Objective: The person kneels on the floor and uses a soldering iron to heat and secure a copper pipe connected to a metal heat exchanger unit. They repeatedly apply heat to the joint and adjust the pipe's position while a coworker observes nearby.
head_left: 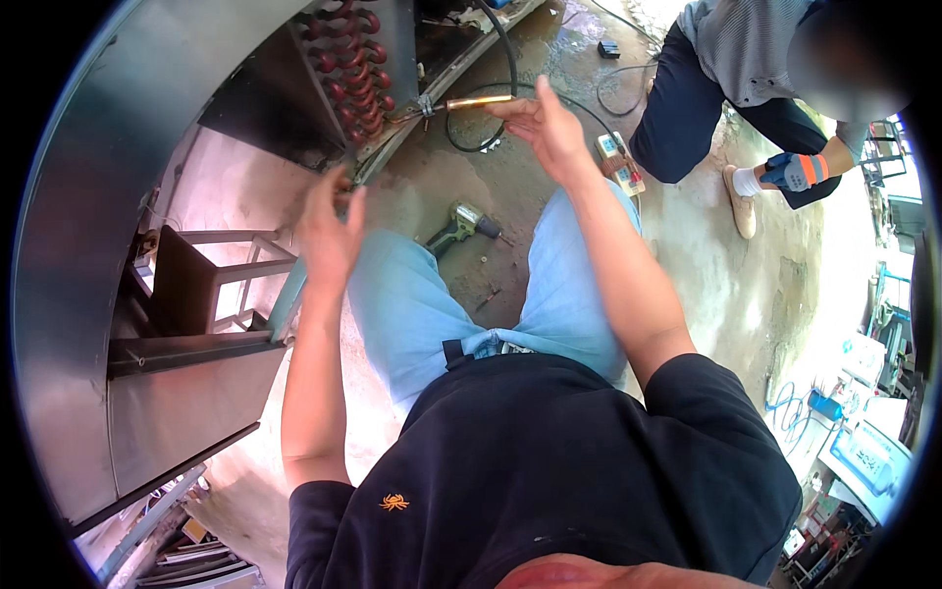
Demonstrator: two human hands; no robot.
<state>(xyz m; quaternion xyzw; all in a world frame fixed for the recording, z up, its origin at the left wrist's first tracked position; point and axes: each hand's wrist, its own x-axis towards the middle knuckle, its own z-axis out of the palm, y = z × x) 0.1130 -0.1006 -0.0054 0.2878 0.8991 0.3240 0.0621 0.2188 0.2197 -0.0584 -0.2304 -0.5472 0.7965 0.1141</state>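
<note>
Housing red coils (pixel 355 80), metal cabinet (pixel 83 226); right hand (pixel 552 134) — at copper tube (pixel 476 101)

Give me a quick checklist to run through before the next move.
1. Right hand touching the copper tube: cannot tell; its fingers are right at the tube's free end.
2. Left hand free: cannot tell; it is blurred, below the red coil in the picture.
3. Drill set down: ok; it lies on the floor between the person's legs.
4. Cable well apart from the tube in view: not ok; its loop passes close by the tube's free end.
5. Co-worker's gloved hand away from the tube: ok; it is off to the right.
</note>
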